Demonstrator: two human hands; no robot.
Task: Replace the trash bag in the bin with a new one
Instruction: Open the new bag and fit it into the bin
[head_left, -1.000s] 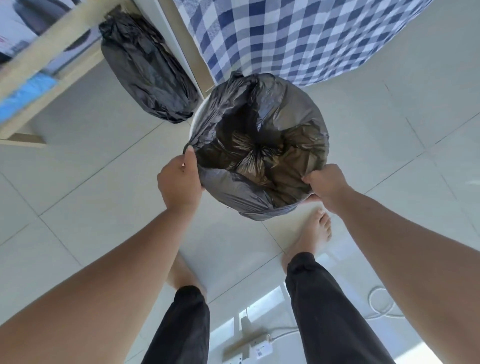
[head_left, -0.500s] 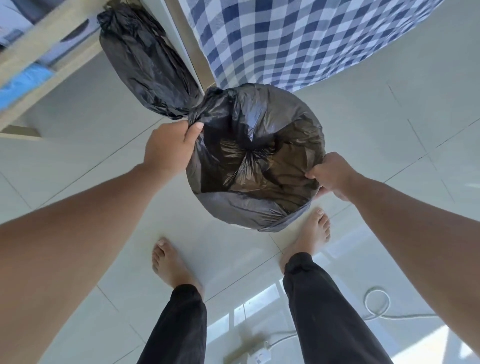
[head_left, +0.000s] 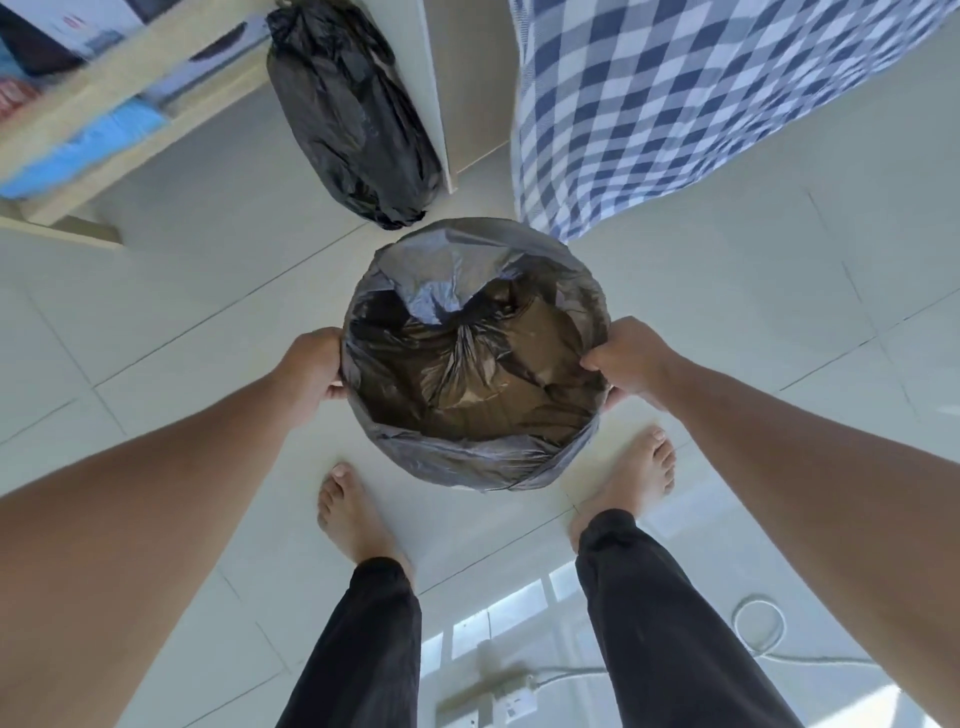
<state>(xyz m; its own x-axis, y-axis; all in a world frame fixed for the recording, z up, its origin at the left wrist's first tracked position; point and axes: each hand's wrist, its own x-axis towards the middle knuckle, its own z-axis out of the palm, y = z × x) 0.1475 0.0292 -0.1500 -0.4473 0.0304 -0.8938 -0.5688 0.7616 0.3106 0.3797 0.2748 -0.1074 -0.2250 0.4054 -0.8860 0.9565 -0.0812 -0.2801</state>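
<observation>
A round bin stands on the tiled floor between my feet and the bed, lined with a new dark grey trash bag (head_left: 470, 462) whose edge is folded down over the rim all the way round. The bag's gathered bottom lies inside the bin. My left hand (head_left: 311, 366) grips the bag's folded edge at the left side of the rim. My right hand (head_left: 631, 358) pinches the edge at the right side. A full, tied black trash bag (head_left: 353, 114) lies on the floor behind the bin, against a white panel.
A blue and white checked bedsheet (head_left: 701, 98) hangs close behind the bin on the right. A wooden shelf (head_left: 104, 104) with boxes stands at the back left. A power strip (head_left: 493, 701) and white cable (head_left: 758, 629) lie on the floor behind my bare feet.
The bag's edge was bunched at the back; now it is spread flat over the whole rim. My left hand came back down from the far left of the rim to its near left side.
</observation>
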